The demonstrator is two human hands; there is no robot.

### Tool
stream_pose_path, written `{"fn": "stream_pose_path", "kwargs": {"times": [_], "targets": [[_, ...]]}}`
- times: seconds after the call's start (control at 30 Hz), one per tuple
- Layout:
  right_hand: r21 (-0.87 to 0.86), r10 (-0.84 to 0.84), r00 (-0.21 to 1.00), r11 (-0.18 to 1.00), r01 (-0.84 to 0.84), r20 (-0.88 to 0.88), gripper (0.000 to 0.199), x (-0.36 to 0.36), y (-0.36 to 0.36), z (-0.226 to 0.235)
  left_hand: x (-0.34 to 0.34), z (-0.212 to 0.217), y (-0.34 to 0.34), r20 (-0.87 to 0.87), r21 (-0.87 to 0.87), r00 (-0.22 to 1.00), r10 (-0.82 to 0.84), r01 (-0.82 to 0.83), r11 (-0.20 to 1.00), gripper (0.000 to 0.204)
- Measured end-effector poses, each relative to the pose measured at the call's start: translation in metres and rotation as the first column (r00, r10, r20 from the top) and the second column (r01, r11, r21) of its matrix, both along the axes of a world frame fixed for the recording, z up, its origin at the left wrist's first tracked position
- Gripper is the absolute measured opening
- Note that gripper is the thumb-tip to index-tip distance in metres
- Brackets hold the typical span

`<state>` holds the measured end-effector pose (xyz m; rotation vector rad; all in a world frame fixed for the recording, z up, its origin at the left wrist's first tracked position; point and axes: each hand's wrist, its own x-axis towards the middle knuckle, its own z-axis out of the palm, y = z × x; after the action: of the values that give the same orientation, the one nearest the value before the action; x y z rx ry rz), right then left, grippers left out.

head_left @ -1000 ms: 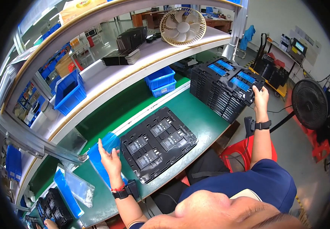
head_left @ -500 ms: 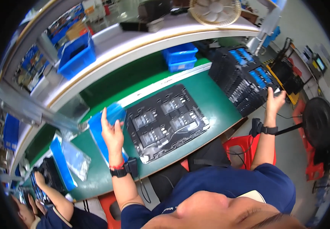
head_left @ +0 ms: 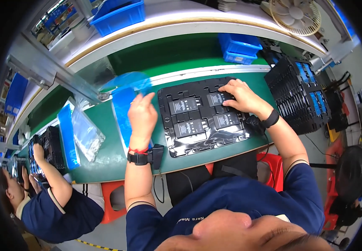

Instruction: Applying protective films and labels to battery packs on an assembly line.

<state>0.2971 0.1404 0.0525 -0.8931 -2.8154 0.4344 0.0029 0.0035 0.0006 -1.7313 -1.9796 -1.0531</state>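
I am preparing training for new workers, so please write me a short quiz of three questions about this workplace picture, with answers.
1. How many dark flat packs are visible in the black tray?
a) two
b) four
c) six

2. True or false: the wearer's right hand is resting on the stacked trays.

3. Fill the gap: the wearer's hand nearest to the blue sheet beside the black tray is the ___ hand.

Key:
1. b
2. False; it is at the far right pack in the black tray.
3. left; the left hand is blurred, so its grip cannot be told.
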Motion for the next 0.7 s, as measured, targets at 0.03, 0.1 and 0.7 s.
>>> {"fn": "stream_pose_path", "kwargs": {"times": [0.03, 0.1, 0.7], "targets": [[-0.03, -0.003, 0.999, 1.0, 0.005, 0.046, 0.044, -0.006, 0.003, 0.002, 0.004, 0.0, 0.0, 0.035, -0.069, 0.998, -0.055, 0.058, 0.996, 0.022], [-0.04, 0.017, 0.998, 0.999, -0.014, 0.057, 0.044, -0.012, 0.007, -0.001, 0.015, 0.0, 0.001, 0.058, -0.065, 0.985, -0.163, 0.166, 0.984, 0.018], [0.35, 0.193, 0.962, 0.93, -0.117, -0.191, 0.011, -0.014, -0.007, -0.006, 0.024, 0.021, -0.004, 0.429, -0.376, 0.895, -0.122, 0.3, 0.877, 0.03]]}}
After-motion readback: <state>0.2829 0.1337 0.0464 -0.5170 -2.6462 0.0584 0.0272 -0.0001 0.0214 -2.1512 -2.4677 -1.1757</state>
